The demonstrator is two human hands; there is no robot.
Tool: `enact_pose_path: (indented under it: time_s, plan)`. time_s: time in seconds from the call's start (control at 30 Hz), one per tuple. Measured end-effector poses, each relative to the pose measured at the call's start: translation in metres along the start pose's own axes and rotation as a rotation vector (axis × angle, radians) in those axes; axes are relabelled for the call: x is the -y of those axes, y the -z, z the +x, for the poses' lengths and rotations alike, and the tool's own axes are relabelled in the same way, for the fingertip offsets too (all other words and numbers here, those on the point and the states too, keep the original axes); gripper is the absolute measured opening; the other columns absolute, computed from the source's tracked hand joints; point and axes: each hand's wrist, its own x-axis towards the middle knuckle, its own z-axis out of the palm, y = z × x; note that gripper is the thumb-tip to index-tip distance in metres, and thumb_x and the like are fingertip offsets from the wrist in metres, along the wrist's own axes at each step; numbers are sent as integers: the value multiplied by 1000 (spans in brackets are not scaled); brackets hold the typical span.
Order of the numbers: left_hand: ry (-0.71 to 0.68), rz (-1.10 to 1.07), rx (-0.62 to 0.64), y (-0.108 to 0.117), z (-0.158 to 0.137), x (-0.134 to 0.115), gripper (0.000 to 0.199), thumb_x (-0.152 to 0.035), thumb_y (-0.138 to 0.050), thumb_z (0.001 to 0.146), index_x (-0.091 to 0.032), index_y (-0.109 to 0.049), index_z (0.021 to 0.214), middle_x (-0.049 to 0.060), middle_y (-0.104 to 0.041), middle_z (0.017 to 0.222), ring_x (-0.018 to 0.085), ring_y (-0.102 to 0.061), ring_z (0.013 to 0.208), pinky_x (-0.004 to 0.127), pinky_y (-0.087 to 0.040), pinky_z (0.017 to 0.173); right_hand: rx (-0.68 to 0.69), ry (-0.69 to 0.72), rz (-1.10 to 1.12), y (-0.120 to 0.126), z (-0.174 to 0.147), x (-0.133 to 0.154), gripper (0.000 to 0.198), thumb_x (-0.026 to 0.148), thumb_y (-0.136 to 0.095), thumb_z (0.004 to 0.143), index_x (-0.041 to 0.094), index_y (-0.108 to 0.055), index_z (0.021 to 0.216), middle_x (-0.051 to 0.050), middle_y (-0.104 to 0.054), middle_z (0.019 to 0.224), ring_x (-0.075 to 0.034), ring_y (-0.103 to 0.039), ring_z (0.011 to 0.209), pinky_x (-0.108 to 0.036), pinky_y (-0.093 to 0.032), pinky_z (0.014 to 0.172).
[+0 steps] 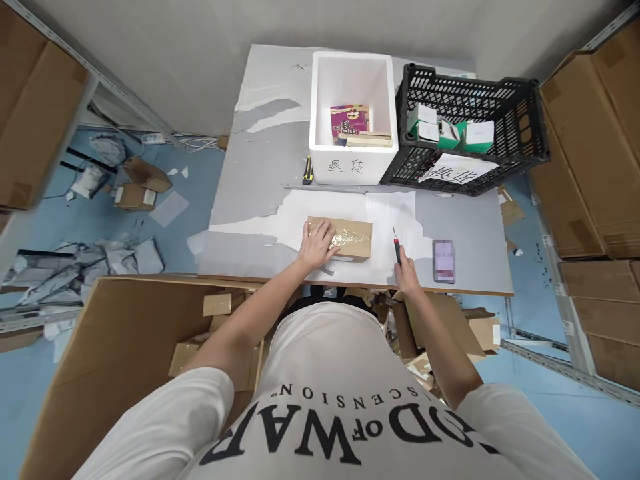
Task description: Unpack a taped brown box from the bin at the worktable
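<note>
A taped brown cardboard box (354, 239) lies on the white sheet covering the table near its front edge. My left hand (316, 247) grips the box's left end, fingers over the top and thumb along the near side. To the right of the box, my right hand (407, 272) is closed around a slim tool with a red and black handle (397, 249). The tool's thin metal tip points away from me, apart from the box; its exact kind is too small to tell. A phone (443, 261) lies just right of that hand.
Behind the box stand a white foam bin (355, 163) holding small packages and a black plastic crate (470, 170) with green-white boxes. A yellow-black utility knife (307, 171) lies beside the bin. Below the table's left front is a large open carton (115, 333) containing smaller boxes.
</note>
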Motion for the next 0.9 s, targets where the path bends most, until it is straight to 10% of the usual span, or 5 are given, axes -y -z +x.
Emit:
enact_pose_path:
  time_s: [0.27, 0.5, 0.77, 0.9]
  plan:
    - [-45, 14, 62, -14, -44, -8, 61, -45, -40, 91, -13, -38, 143, 18, -33, 151, 32, -24, 142, 53, -13, 117, -182, -34, -160, -59, 40, -10, 60, 37, -37, 87, 32, -30, 147, -10, -43, 113, -26, -48, 104, -43, -39, 95]
    - [-42, 6, 114, -19, -52, -9, 66, -46, -42, 89, -13, -33, 146, 17, -30, 153, 33, -20, 144, 52, -13, 116, -73, -128, -376, -72, 40, -10, 65, 31, -39, 86, 28, -25, 150, -18, -42, 119, -35, -46, 110, -55, -38, 91]
    - [-54, -24, 114, -22, -56, -6, 75, -53, -48, 85, -12, -33, 146, 17, -31, 153, 32, -21, 144, 50, -12, 117, -292, 174, -382, -29, 36, 45, 63, 39, -33, 93, 17, -21, 150, -22, -31, 143, -35, -33, 129, -52, -32, 100]
    - [-66, -20, 131, -24, -56, -4, 78, -52, -49, 83, -13, -31, 147, 17, -29, 154, 32, -19, 145, 50, -11, 117, -12, 610, -470, -16, 45, 104, 65, 48, -40, 91, 19, -28, 148, -17, -32, 149, -34, -29, 135, -49, -27, 107]
